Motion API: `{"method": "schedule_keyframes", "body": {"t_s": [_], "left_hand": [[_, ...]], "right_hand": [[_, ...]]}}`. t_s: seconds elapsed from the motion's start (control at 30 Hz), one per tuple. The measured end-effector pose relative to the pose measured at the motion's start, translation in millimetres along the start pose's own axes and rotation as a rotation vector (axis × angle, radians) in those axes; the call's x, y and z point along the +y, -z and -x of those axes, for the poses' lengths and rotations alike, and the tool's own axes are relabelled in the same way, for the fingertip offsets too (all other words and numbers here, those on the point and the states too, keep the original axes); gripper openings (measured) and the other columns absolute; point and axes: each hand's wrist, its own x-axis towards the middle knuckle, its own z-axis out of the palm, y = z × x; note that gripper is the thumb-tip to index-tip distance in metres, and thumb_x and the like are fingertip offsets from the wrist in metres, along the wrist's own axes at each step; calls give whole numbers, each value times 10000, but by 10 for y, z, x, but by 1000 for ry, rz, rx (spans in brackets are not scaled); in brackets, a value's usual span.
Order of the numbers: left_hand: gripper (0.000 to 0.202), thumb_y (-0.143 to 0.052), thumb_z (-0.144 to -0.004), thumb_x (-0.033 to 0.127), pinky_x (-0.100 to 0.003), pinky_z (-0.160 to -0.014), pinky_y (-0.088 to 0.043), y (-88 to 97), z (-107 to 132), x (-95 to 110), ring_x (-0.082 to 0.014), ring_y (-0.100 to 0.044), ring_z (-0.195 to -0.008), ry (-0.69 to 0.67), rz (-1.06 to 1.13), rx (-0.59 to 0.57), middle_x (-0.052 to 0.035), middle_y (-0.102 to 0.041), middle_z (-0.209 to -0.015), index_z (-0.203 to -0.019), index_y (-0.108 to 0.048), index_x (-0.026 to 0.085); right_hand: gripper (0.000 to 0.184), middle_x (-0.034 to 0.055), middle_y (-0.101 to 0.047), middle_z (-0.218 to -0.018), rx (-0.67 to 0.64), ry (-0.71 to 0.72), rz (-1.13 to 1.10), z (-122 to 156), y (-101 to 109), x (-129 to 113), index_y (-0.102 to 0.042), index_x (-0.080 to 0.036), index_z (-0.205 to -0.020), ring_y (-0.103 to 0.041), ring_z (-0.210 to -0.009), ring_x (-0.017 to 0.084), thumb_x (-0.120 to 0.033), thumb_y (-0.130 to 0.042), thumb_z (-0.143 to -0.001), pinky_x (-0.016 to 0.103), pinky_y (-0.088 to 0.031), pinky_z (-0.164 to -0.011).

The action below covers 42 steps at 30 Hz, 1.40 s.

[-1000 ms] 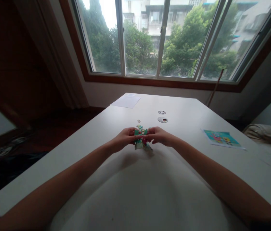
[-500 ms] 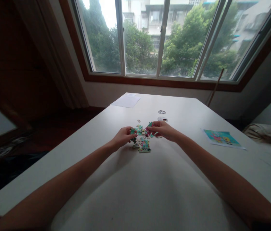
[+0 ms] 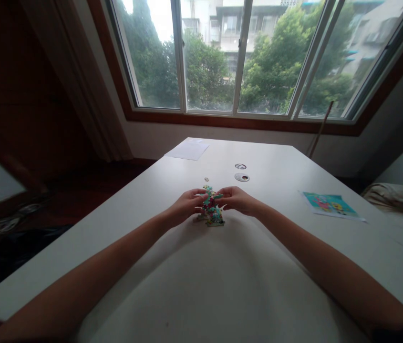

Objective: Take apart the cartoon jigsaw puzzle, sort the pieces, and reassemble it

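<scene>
Both hands meet at the middle of the bench (image 3: 215,281), with a puzzle section (image 3: 209,204) caught between them. The left hand (image 3: 187,207) pinches it from the left, thumb and fingers bent around its edge; the right hand (image 3: 239,200) grips it from the right with the fingertips. Neither hand looks clearly nearer: the section sits between the two sets of fingertips, green at the sides and dark red in the middle. Whether it is one joined bit or two bits held edge to edge, I cannot tell, and the fingers hide too much of it to read its long axis

Just below the hands, on the person's side, a patch (image 3: 215,222) of joined puzzle lies flat, its near edge running roughly left to right. The held section is over or just beyond the patch's far side; whether they touch is hidden. Loose pieces (image 3: 207,187) lie just beyond the fingers, with a lone piece (image 3: 206,179) farther out. Well apart, right of the right hand, lies a colourful picture sheet (image 3: 330,205)
</scene>
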Motion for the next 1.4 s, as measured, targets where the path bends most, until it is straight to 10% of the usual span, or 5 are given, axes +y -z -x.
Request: {"method": "schedule_keyframes", "body": {"t_s": [0.27, 0.83, 1.23, 1.4], "left_hand": [[533, -756, -595, 231, -294, -669, -449, -26, -2, -25, -171, -616, -726, -54, 5, -78, -64, -649, -790, -1035, -482, 105], [284, -653, -648, 208, -328, -730, -469, 51, -47, 4, -179, -595, -800, -189, -269, 145, -69, -631, -857, -896, -564, 104], [292, -636, -707, 379, -250, -570, -468, 18, -30, 29, -147, -585, -636, -270, -504, 119, -52, -647, -717, -811, -620, 107], [291, -609, -727, 392, -242, -575, -469, 32, -39, 36, -151, -586, -647, -333, -601, 116, -49, -655, -725, -816, -630, 115]], "right_hand": [[278, -8, -590, -611, 149, 63, 99, -17, -87, 23, -588, -127, -851, -545, -553, 75, -258, -707, -638, 177, -449, -493], [268, 25, -588, -705, -16, -31, -159, 35, -30, -32, -601, -118, -712, -526, -596, 68, -368, -682, -658, 179, -434, -542], [283, -4, -547, -534, 238, 158, 445, -32, -41, 12, -600, -118, -631, -485, -520, 87, -396, -642, -657, 209, -358, -495], [220, -31, -484, -524, 103, -1, 106, -42, -76, 28, -530, -131, -597, -424, -464, 54, -321, -616, -669, 183, -302, -431]]}}
